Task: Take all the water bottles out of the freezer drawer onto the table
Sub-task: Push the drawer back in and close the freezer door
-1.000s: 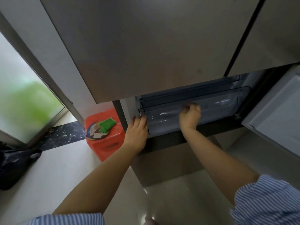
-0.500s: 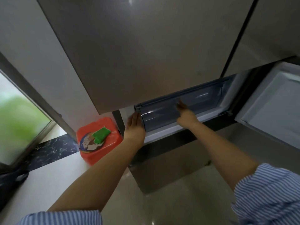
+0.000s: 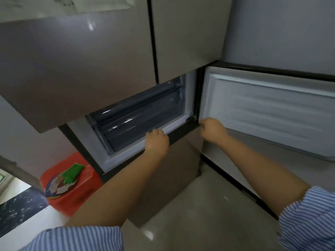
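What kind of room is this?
Probably a home kitchen. A big fridge has its lower freezer door swung open, showing see-through drawers. A red plastic stool stands beside it on the tiled floor.

Dim, soft indoor light, small glare spots on fridge door [image 3: 76, 69], motion blur throughout, wide-angle bending at edges

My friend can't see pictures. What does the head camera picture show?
A person's left hand rests on the frame below a pushed-in clear freezer drawer, while the right hand holds the bottom corner of the open freezer door. No water bottles show. An orange stool stands at left.
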`<state>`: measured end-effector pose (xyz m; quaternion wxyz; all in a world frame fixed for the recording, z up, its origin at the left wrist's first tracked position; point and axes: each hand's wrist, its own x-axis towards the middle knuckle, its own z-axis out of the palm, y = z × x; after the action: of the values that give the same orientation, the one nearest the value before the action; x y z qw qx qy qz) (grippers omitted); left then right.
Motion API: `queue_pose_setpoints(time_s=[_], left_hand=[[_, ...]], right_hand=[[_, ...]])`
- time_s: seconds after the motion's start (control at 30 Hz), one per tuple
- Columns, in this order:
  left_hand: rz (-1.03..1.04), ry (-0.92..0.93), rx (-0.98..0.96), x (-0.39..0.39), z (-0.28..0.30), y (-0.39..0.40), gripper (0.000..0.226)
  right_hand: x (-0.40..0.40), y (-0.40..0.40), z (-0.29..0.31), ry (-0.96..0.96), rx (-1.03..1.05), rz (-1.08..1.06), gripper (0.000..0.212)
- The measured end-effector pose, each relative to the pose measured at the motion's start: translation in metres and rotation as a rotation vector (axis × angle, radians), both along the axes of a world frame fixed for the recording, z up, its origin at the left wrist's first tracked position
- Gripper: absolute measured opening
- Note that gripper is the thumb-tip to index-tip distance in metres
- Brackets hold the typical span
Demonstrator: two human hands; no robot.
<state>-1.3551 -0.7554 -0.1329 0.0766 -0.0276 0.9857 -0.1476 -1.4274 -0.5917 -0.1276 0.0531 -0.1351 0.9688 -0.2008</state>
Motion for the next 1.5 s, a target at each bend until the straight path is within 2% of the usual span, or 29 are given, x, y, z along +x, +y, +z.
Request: queue_pose_setpoints(time_s=[0.2, 0.33, 0.57, 0.73, 0.83, 0.9, 0.97, 1.07, 1.17, 1.27, 1.37, 1.47, 1.5], left_hand=[[-0.132, -0.011, -0.006, 0.001, 0.017, 0.147, 0.035], [-0.233, 0.059, 0.040, 0.001, 0.033, 0.239, 0.034], [-0.348, 0.170, 0.135, -0.035, 0.073, 0.359, 0.034], [-0.387, 0.249, 0.297, -0.092, 0.089, 0.428, 0.033], [-0.417, 0.285, 0.378, -0.135, 0.095, 0.462, 0.032], [-0.440, 0.299, 0.408, -0.164, 0.098, 0.478, 0.031], [-0.462, 0.287, 0.425, -0.190, 0.099, 0.490, 0.032], [-0.473, 0.228, 0.435, -0.217, 0.097, 0.501, 0.036], [-0.483, 0.260, 0.436, -0.224, 0.092, 0.503, 0.036], [-0.486, 0.293, 0.459, -0.218, 0.089, 0.499, 0.038], [-0.500, 0.320, 0.451, -0.201, 0.089, 0.493, 0.052], [-0.502, 0.331, 0.414, -0.174, 0.088, 0.481, 0.055], [-0.494, 0.340, 0.403, -0.158, 0.087, 0.475, 0.066]], right_hand=[[0.038, 0.181, 0.021, 0.003, 0.038, -0.144, 0.042], [0.063, 0.292, 0.042, 0.065, 0.052, -0.277, 0.041], [0.065, 0.408, 0.083, 0.150, -0.012, -0.462, 0.042], [0.021, 0.457, 0.092, 0.114, 0.028, -0.466, 0.042], [-0.018, 0.476, 0.096, 0.124, 0.046, -0.478, 0.034], [-0.045, 0.483, 0.098, 0.157, 0.071, -0.431, 0.036], [-0.066, 0.484, 0.099, 0.134, 0.085, -0.380, 0.043], [-0.088, 0.489, 0.098, 0.114, 0.085, -0.351, 0.040], [-0.098, 0.496, 0.099, 0.127, 0.074, -0.369, 0.047], [-0.094, 0.499, 0.105, 0.083, 0.030, -0.327, 0.034], [-0.079, 0.503, 0.112, 0.076, 0.027, -0.243, 0.035], [-0.053, 0.503, 0.113, 0.100, 0.047, -0.136, 0.038], [-0.039, 0.501, 0.110, 0.101, 0.039, -0.090, 0.039]])
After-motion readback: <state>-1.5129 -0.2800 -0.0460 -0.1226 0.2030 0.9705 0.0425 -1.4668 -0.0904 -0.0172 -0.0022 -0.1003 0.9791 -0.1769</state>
